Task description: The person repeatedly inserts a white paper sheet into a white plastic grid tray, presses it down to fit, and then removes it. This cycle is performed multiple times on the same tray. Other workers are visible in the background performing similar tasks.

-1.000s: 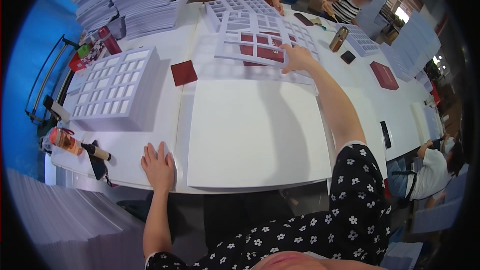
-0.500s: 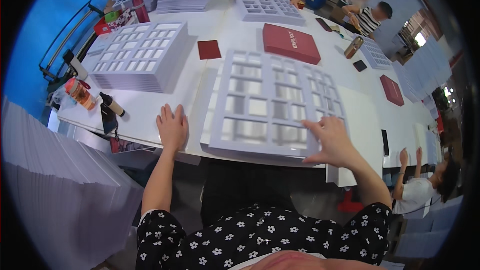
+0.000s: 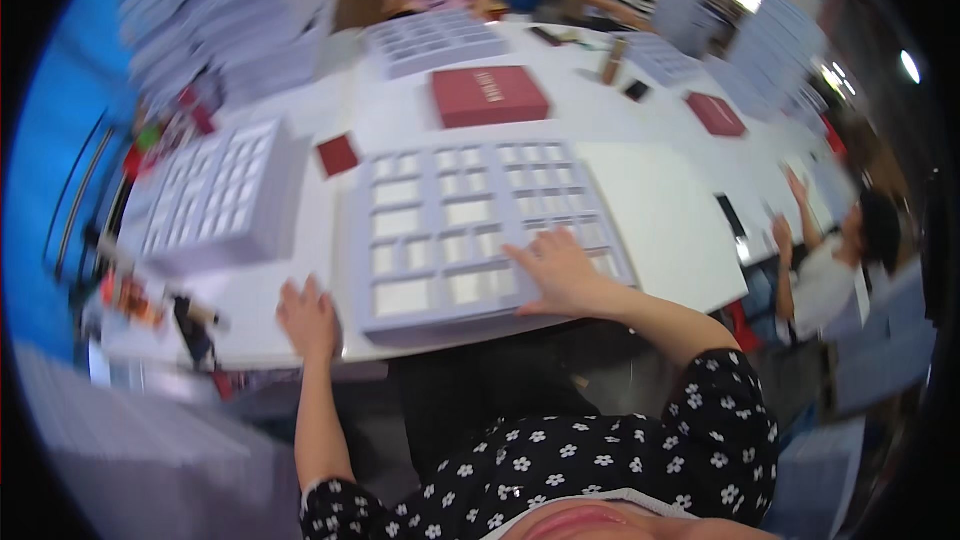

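My right hand lies flat, fingers spread, on the white gridded cardboard tray at the white counter's six o'clock edge; my left hand rests open beside it, holding nothing.

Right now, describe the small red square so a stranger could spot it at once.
On the white table, look left of the big white grid tray. The small red square lies flat between two trays, far smaller and thinner than the red box behind.
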Demonstrator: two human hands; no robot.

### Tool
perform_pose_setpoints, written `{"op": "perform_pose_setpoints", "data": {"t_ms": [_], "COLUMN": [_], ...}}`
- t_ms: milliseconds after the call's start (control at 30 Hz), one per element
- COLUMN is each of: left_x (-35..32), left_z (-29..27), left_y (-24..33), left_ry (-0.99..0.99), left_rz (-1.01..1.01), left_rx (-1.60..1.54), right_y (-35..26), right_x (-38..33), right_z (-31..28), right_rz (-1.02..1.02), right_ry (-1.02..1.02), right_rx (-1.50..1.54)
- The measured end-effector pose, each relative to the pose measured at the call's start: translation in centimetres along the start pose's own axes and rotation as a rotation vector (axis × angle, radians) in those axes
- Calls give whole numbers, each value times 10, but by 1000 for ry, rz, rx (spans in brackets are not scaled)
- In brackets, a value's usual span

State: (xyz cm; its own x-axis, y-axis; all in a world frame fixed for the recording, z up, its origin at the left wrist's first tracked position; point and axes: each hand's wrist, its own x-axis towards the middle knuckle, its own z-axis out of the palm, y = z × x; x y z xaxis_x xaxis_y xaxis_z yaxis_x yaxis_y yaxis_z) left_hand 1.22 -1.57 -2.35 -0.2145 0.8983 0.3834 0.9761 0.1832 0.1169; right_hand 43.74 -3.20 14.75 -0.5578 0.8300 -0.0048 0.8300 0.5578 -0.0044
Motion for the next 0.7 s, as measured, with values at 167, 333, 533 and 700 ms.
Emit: {"op": "perform_pose_setpoints", "data": {"t_ms": [167, 333, 533, 700], "left_x": [0, 5, -2, -42], "left_z": [-14, -8, -9, -69], "left_y": [8, 17, -7, 29], "left_ry": [-41, -5, 106, -75], "left_rz": [-17, 3, -127, -212], "left_rx": [67, 31, -619, -1141], "right_y": [2, 1, 28, 54], "right_x": [-6, -29, -86, -132], "right_z": [17, 30, 32, 75], "right_rz": [14, 62, 365, 674], "right_ry": [33, 126, 422, 559], "right_rx": [46, 93, 180, 585]}}
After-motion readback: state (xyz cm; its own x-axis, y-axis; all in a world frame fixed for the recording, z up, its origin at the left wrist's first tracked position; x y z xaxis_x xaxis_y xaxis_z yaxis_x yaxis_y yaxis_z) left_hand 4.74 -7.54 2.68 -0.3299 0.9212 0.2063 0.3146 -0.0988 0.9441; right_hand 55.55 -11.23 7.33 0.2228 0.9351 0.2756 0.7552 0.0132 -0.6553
